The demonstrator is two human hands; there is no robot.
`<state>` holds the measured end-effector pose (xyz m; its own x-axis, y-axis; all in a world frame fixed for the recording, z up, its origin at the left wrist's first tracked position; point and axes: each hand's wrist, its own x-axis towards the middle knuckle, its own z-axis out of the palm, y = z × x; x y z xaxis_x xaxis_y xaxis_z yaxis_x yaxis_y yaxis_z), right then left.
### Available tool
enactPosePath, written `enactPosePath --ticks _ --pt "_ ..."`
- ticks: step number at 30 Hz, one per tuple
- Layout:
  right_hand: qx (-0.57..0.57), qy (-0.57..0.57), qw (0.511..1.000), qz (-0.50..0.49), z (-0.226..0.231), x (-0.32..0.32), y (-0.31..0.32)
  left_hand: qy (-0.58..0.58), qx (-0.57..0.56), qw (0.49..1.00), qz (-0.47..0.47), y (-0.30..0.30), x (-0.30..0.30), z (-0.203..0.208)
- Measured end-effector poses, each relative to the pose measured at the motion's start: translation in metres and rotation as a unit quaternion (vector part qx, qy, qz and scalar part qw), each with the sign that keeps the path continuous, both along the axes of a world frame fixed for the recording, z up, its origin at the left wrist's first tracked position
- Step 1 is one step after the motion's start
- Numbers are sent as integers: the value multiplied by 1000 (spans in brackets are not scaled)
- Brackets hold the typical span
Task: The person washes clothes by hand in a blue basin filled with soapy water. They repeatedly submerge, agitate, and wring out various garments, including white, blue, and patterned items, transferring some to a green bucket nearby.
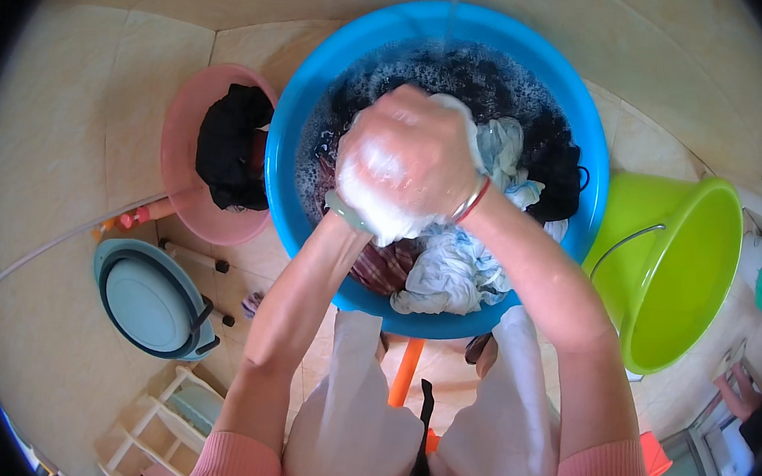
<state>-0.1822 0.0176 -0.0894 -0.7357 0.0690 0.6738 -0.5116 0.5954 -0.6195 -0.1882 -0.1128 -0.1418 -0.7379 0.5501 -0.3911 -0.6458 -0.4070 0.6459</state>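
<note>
Above the middle of a blue basin [297, 81], my two hands press together around a white, foamy cloth [393, 225]. My right hand [438, 157] is closed over it, with suds on the skin. Largely covered by the right hand and foam, my left hand [361, 175] also appears closed on the cloth; its fingers are hidden. Wet white and pale blue laundry [451, 267] is heaped under my hands. Beside it lie a dark red checked cloth [385, 266] and a black garment [554, 181]. Dark, sudsy water [468, 69] fills the far part.
Left of the basin stands a pink tub [183, 166] holding black clothes [230, 148]. Nearer are a grey-blue folding basin [149, 304] and a cream rack [161, 423]. A lime-green bucket [685, 283] leans at the right. Another person's arm [739, 396] shows far right.
</note>
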Motion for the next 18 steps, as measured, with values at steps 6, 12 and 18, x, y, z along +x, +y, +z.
enactPosePath --ticks 6,12,18 --pt "102 -183 964 -161 -43 1 63 -123 -96 987 -46 7 -33 26" --pt "146 -264 933 -194 -56 7 95 252 -351 894 -114 -31 -47 34" --pt "265 -132 893 -338 -22 33 62 536 -533 622 -207 -48 8 28"
